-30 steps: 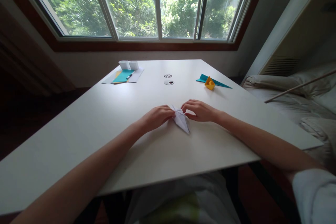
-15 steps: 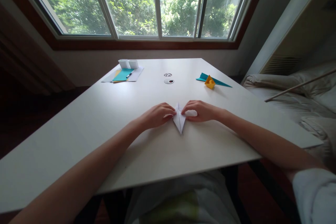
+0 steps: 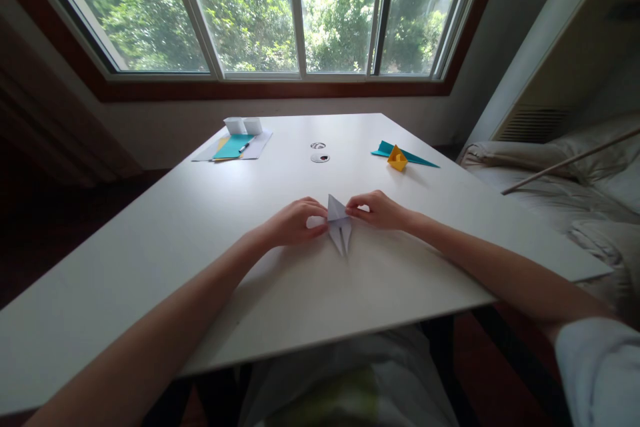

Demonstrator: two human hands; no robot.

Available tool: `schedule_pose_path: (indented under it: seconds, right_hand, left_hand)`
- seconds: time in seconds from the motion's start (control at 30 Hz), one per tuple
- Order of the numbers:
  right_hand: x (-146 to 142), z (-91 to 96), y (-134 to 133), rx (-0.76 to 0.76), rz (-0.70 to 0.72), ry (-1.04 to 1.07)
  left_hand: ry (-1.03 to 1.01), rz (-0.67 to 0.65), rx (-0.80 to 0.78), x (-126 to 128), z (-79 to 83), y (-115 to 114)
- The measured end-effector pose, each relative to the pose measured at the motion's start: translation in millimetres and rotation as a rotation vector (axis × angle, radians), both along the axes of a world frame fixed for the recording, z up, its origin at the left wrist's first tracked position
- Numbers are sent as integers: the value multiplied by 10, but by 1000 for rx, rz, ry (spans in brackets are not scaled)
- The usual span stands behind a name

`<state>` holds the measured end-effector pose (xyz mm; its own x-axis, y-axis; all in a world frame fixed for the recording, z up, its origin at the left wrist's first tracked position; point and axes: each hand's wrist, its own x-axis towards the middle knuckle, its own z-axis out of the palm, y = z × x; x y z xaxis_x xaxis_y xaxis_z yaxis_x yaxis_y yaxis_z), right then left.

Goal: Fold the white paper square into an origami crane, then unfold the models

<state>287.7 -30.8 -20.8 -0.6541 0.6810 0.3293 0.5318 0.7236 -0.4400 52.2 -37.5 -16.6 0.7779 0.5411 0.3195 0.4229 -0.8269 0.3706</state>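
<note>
A folded piece of white paper (image 3: pixel 340 225) stands out between my hands, just above or on the table. Its upper part is a pointed triangular flap, and two narrow points with a dark slit between them face me. My left hand (image 3: pixel 300 221) has its thumb and fingers closed at the paper's left edge. At the right corner of the flap, my right hand (image 3: pixel 376 209) pinches the paper between thumb and fingertips. The exact contact of the left fingertips is too small to make out fully.
On the white table (image 3: pixel 270 320), an orange paper boat (image 3: pixel 398 159) and a teal paper plane (image 3: pixel 417 158) lie at the right. Coloured sheets (image 3: pixel 233 146), a pen (image 3: pixel 244 147) and two white paper boxes (image 3: pixel 243 125) are at the back left. Two round discs (image 3: pixel 320 158) lie mid-table.
The paper has gone from a diamond with a centre crease to showing a triangular flap above two narrow points. My right hand has shifted slightly up at its corner.
</note>
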Motion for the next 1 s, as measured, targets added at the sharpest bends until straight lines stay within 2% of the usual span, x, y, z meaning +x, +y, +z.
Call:
schedule_pose_path:
  seconds: [0.13, 0.33, 0.5, 0.7, 1.0]
  right_hand:
    - [-29, -35, -2, -64, -81, 85]
    - [-9, -21, -5, -92, -27, 82]
    - [-33, -72, 45, -167, -122, 148]
    - [-82, -104, 76, -248, -230, 178]
    - [-201, -119, 0, -186, -319, 166]
  left_hand:
    - [-44, 161, -29, 50, -52, 22]
    - [-34, 346, -71, 128, -100, 23]
    - [-90, 465, -207, 140, -64, 11]
    - [-54, 586, -383, 207, 9, -14]
    - [58, 681, -328, 300, -20, -21]
